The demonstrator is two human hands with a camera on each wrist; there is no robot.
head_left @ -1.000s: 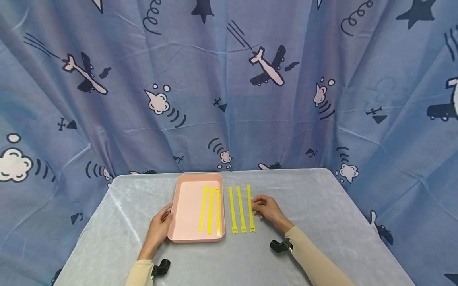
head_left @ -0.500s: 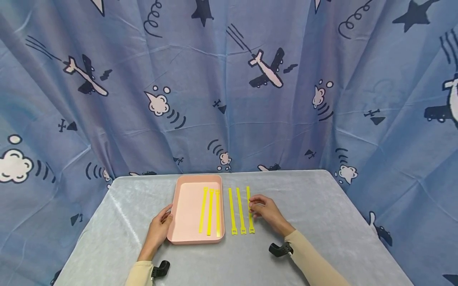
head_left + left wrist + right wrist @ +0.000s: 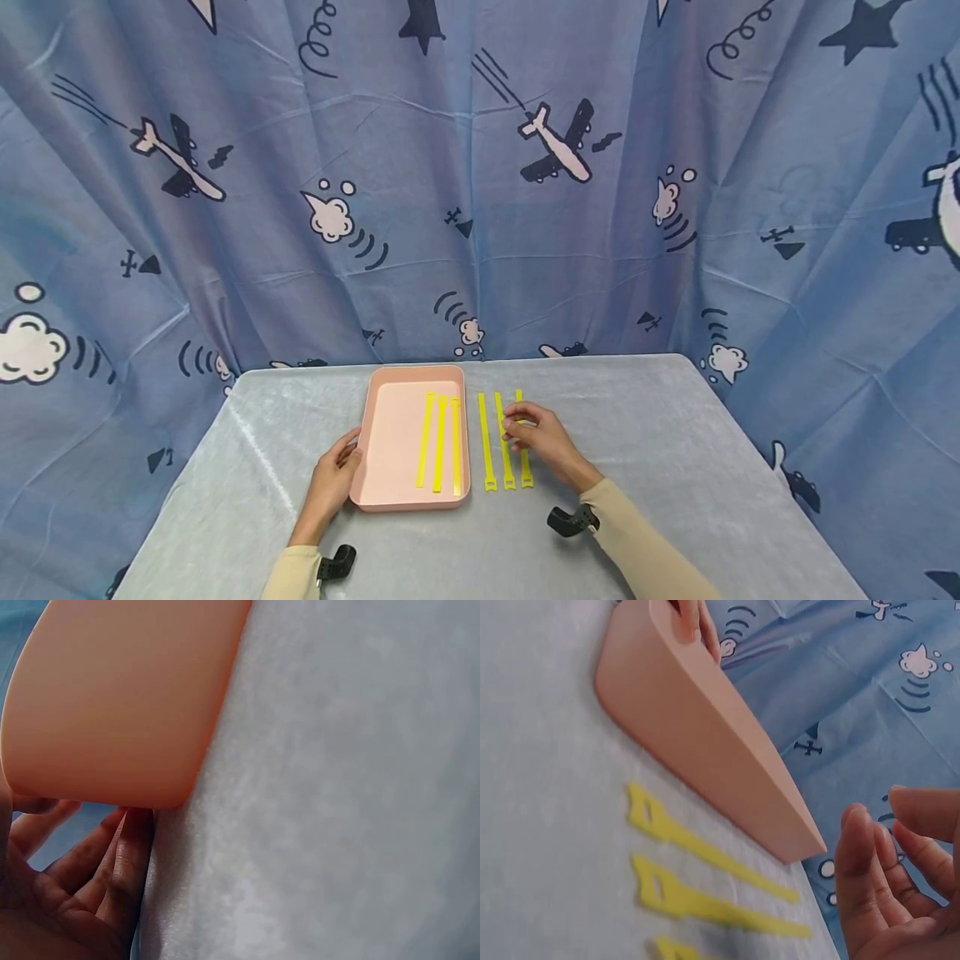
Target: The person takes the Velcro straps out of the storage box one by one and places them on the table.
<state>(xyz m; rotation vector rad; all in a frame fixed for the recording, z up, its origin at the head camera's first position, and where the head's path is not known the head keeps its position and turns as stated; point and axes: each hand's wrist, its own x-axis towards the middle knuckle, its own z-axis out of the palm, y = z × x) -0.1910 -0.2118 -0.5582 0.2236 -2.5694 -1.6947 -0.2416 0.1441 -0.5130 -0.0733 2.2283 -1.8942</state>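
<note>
My left hand [image 3: 330, 483] holds the left edge of the pink tray [image 3: 392, 442]; the right wrist view shows a digit over the tray's rim. Three yellow cable straps [image 3: 440, 442] lie lengthwise in the tray's right half. Beside it on the table are three more: a left strap [image 3: 487, 442], a middle strap [image 3: 507, 468] and a right strap [image 3: 527, 472], slotted heads toward me. Above the middle and right straps hovers my right hand [image 3: 551, 440], partly covering them. In the right wrist view its loosely bent fingers [image 3: 855, 862] hold nothing, thumb and fingertips apart.
A pale grey cloth covers the table [image 3: 637, 417]. Behind it hangs a blue curtain [image 3: 375, 308] printed with planes and clouds. A black wrist device [image 3: 337, 563] sits at my left cuff, another black device [image 3: 573, 521] at my right.
My right hand has moved left, from beside the right strap to over the middle and right straps. My left hand and the tray stay put.
</note>
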